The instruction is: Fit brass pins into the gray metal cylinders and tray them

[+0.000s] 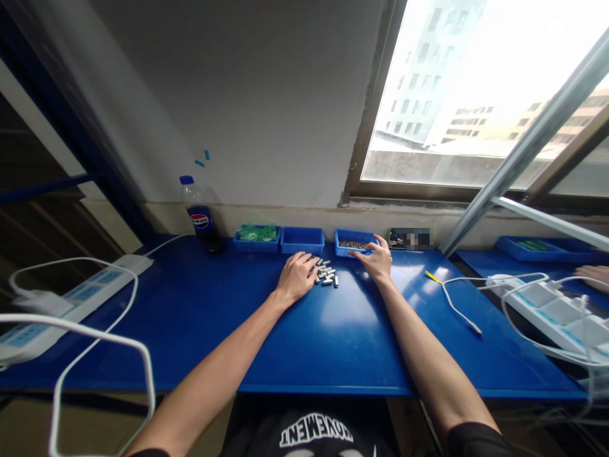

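My left hand (297, 274) lies on the blue table (247, 330), fingers curled over a small pile of grey metal pieces (327, 273). My right hand (378, 259) rests just right of the pile. Its fingers are spread and reach to the rim of a blue tray (354, 243) that holds small dark parts. Nothing shows in the right hand. Whether the left fingers pinch a piece is hidden.
An empty blue tray (302, 240) and one with green parts (257, 235) stand along the wall, next to a cola bottle (198, 214). White power strips lie at left (71, 298) and right (556, 311), with loose white cables (457, 304). Another person's hand (592, 274) shows far right.
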### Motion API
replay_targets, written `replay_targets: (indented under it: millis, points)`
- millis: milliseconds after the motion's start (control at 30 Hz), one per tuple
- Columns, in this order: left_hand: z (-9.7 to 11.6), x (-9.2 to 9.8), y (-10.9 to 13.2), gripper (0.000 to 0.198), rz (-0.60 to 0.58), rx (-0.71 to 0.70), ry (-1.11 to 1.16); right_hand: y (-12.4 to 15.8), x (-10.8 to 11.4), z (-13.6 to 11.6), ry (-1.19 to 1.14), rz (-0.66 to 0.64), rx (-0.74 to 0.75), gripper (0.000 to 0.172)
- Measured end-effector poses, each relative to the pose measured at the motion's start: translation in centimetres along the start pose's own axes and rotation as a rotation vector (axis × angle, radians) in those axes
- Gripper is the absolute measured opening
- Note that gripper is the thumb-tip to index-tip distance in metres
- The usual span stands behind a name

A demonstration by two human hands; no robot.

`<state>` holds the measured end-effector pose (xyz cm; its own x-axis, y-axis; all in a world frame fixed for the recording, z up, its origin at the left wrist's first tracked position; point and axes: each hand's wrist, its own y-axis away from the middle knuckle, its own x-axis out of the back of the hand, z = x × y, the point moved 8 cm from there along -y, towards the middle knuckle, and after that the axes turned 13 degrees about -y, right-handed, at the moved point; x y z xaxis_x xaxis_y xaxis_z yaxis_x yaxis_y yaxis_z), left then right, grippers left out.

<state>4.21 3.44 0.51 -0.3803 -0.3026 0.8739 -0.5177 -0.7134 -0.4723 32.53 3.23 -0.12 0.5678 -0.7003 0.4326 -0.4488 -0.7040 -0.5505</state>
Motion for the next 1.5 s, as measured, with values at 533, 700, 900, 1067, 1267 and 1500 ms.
replay_targets:
  millis: [533,700,900,1067,1267,1500]
  points:
    - [0.4,0.1,-0.5,0.044,0.113,0.048,0.366,0.0,1.9,-6.8,-0.249,0.145,0.049,0.046]
    - [-3.3,-0.3,-0.8,0.087,0.184,0.453,0.998,1.8,0.1,-10.9,-0.406,0.068,0.087,0.045]
    - [-2.1,0.8,-1.3,0.088,0.198,0.407,1.486,4.7,-3.4,-14.6,-0.628,-0.248,0.136,0.032]
    - [-4.2,1.8,-0.7,0.064,0.317,0.517,1.602,5.5,-5.3,-13.7,-0.891,-0.422,0.072,0.046]
    - [-6.5,1.8,-0.5,0.061,0.335,0.569,1.484,7.1,-7.5,-10.6,-0.231,-0.275,0.078,0.059]
    - [-7.0,1.2,-0.6,0.055,0.293,0.462,1.339,8.2,-9.6,-9.1,-0.086,-0.401,0.157,0.063]
